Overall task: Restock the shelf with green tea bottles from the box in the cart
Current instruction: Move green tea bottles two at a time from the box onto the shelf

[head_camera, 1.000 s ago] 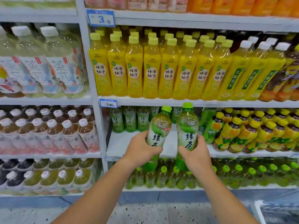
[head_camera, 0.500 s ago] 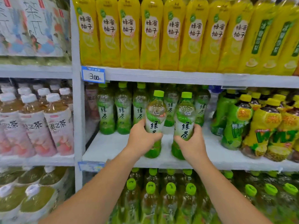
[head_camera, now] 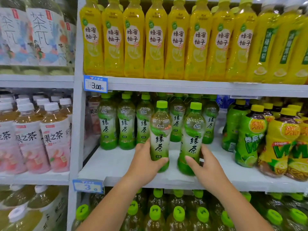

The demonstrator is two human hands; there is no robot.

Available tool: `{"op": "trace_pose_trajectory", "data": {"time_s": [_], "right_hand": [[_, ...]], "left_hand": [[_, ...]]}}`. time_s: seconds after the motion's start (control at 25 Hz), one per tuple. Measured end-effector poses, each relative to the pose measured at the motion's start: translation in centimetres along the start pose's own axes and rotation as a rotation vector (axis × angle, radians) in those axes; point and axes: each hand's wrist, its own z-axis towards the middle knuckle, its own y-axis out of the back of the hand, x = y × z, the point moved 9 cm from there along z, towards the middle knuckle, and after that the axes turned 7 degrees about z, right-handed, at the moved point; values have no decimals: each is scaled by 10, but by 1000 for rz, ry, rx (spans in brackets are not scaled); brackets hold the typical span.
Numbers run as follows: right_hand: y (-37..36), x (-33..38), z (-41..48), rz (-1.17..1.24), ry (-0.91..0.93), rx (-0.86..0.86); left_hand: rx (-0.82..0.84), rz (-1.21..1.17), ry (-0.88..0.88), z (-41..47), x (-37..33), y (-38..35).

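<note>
White painted shelf board (head_camera: 113, 165), middle tier, head view. The left hand (head_camera: 143, 162) grips one green tea bottle (head_camera: 160, 130) low on its body, with the thumb across the foot of the label and the fingers wrapped behind. The right hand (head_camera: 206, 167) grips a second green tea bottle (head_camera: 193, 134) the same way, thumb on the lower label. Both bottles are upright and green-capped. They stand side by side, slightly apart, over the front centre of the shelf board. Whether their bases touch the board cannot be told. Each shows clear space at the neck above the label.

At the back of the shelf board stands a row of matching green tea bottles (head_camera: 126, 124), upright, behind the two held ones. The board's right end carries green and yellow lime-label bottles (head_camera: 250, 139), crowded close. The tier above the board carries yellow honey-pomelo bottles (head_camera: 133, 39) in a tight row. A blue price tag (head_camera: 95, 84) reading 3.00 sits on the left of that tier's front edge. Below the board are green-capped bottles (head_camera: 178, 214), seen from above. In the bay left of the board stand white-capped peach tea bottles (head_camera: 55, 139).
</note>
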Motion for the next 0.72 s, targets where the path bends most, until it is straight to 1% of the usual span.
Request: {"op": "trace_pose_trajectory", "data": {"time_s": [0.12,0.24,0.48,0.72], "right_hand": [[-1,-10,18,-17,-35,20],[-7,-16,43,10,-43,21],[-14,-36,75,143,-46,-56],[-23,-49,98,227,-66,-120]], "left_hand": [[-94,-21,-34,5,-1,3],[-183,-37,36,17,1,0],[-365,287,-25,34,-9,-10],[-393,476,-65,48,-15,-17]]}}
